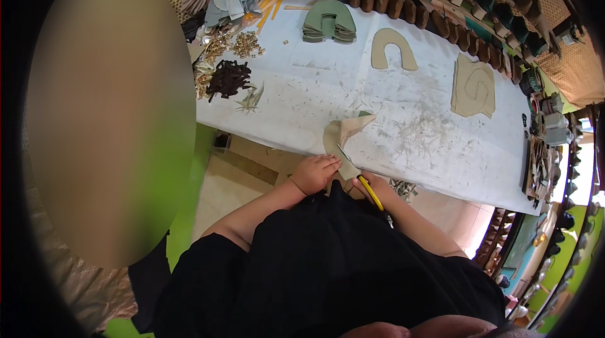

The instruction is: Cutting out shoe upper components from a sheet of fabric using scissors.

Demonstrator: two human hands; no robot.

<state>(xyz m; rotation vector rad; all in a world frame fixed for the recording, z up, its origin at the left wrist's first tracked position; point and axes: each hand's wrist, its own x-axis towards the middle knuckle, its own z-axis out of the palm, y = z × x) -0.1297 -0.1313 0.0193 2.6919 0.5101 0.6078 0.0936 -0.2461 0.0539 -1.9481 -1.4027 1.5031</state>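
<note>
At the table's near edge my left hand (317, 173) grips a curved, grey-green leather-like piece (331, 137), fingers closed over its lower end. A paler flap of material rises from its right side and reaches over the table. My right hand (376, 185) is wrapped round a pair of scissors with yellow handles (370, 193). The scissor blades point up and left, against the lower part of the curved piece. How far they are parted is too small to tell.
On the white-covered table (296, 108) lie a stack of green U-shaped pieces (329, 7), a beige U-shaped piece (380, 54) and a squarish beige sheet (463, 103). Dark strips (229, 78) and gold-coloured fittings (247, 43) are heaped left. Brown shoe lasts (381, 2) line the far edge.
</note>
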